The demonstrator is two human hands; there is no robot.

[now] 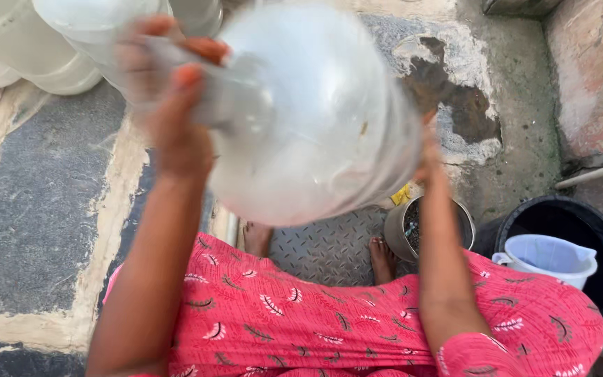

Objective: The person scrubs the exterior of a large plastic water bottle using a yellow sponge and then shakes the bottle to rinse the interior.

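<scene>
Head view: a large clear plastic bottle (315,119), blurred and lying sideways, is raised above the lap. The left hand (169,91) grips its neck; the right hand (428,150) presses flat against its base.

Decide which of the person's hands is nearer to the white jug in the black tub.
Right. The right hand, on the side of the clear bottle, is nearer the white jug; the left hand grips the bottle's neck, farther away.
</scene>
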